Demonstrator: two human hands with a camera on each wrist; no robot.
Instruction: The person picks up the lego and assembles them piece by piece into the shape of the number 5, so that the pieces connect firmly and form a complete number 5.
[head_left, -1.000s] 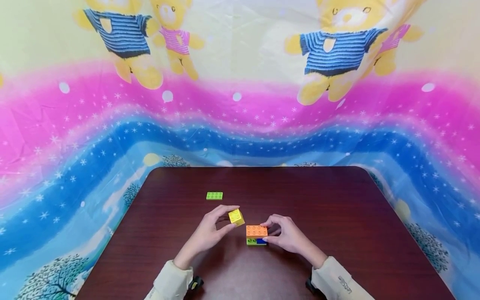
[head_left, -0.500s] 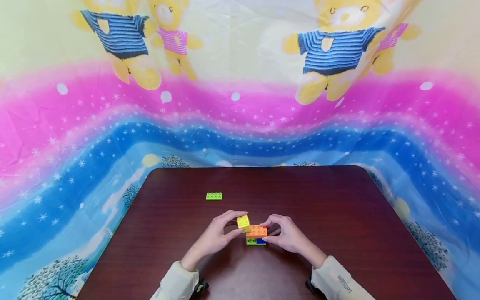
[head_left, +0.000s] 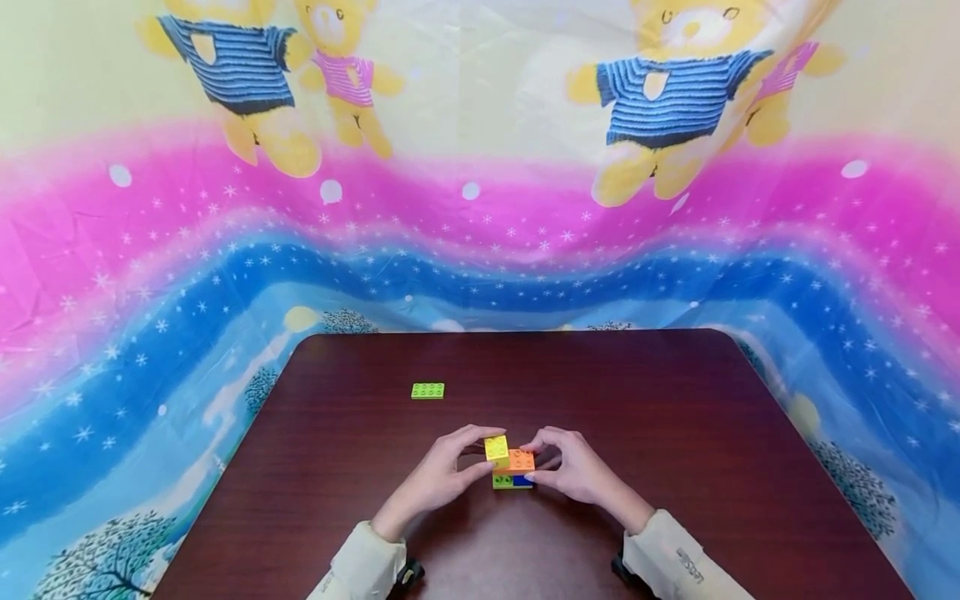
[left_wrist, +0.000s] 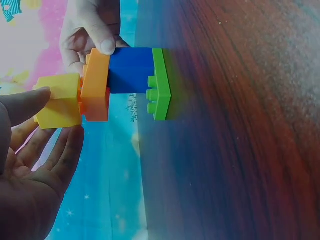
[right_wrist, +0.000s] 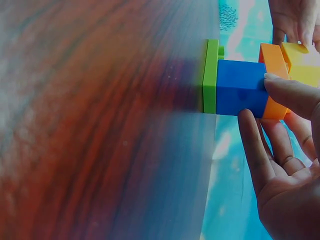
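Between the thumb and fingers of my left hand (head_left: 442, 473) is a yellow building brick (head_left: 497, 449), over the left end of an orange brick (head_left: 522, 460). In the left wrist view some orange studs show in the narrow space between the two. Under the orange brick is a blue brick (right_wrist: 240, 87), on the right half of a green plate (left_wrist: 162, 85); bare studs show on the plate's left half. My right hand (head_left: 573, 468) holds this stack from the right, thumb where blue meets orange and a finger under the blue brick's edge in the right wrist view.
Farther back and to the left on the dark wooden table (head_left: 637, 400) lies a second green plate (head_left: 427, 391) with studs up. A curtain (head_left: 480, 225) printed with bears hangs behind the table's far edge.
My left hand has carried the yellow brick rightward and down, from beside the stack onto the left end of the orange brick. The right hand keeps its hold, almost still.
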